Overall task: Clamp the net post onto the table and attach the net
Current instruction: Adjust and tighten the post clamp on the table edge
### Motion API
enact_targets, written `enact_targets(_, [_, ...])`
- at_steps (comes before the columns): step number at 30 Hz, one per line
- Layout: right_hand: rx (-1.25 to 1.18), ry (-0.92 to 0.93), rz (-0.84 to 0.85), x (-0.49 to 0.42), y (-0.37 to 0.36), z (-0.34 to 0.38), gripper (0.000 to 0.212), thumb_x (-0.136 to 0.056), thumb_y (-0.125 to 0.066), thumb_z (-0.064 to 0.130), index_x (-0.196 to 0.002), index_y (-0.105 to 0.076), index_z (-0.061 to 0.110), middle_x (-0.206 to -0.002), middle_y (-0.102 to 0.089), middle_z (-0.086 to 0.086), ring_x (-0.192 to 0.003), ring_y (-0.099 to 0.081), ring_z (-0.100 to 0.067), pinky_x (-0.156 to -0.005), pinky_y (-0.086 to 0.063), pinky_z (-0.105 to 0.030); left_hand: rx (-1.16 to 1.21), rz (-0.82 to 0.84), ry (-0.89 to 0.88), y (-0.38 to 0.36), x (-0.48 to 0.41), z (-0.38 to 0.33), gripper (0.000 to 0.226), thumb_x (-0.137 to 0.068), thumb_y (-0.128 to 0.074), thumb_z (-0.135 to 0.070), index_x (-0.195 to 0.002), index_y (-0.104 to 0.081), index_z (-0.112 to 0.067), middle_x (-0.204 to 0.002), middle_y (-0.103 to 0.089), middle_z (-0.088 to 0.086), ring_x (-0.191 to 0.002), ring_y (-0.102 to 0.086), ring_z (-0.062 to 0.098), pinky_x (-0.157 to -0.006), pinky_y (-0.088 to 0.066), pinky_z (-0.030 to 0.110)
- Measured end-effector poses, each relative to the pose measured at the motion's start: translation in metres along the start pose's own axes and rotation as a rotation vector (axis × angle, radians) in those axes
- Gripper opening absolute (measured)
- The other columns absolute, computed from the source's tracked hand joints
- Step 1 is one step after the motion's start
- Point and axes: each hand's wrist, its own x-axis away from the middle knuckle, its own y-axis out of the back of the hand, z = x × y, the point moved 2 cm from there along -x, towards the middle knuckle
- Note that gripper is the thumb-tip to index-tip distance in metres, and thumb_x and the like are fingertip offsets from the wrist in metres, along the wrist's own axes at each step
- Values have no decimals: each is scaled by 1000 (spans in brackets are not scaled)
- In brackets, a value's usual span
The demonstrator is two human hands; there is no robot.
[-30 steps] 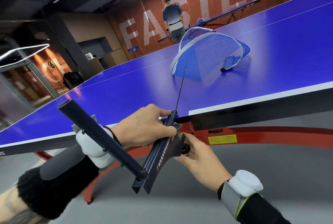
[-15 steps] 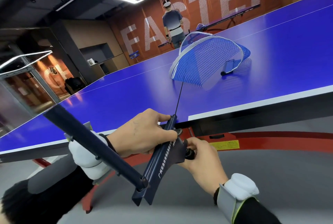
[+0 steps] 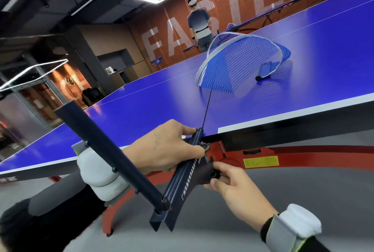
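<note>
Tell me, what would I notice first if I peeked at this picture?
Probably the huge blue table stretching across the view, with a blue net lying in a floppy curl on top of it. Right up close, at the near edge, a left hand grips the dark net post while the right hand pinches its black knob.

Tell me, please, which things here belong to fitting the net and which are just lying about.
In the job: net post in left hand; clamp knob pinched by right hand; net; table.
Just about: far table; other person; yellow label.
</note>
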Motion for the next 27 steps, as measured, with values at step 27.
enact_targets(27, [72, -27, -5, -16, -9, 6, 44, -96, -47, -6, -114, -66, 30, -110, -75, 12, -104, -68, 4, -103, -47, -26, -147, -121, -99, -1, -4, 12, 44, -78, -64, -31, -121, -65, -19, -50, -44, -1, -52, -40, 19, -61, -52, 39])
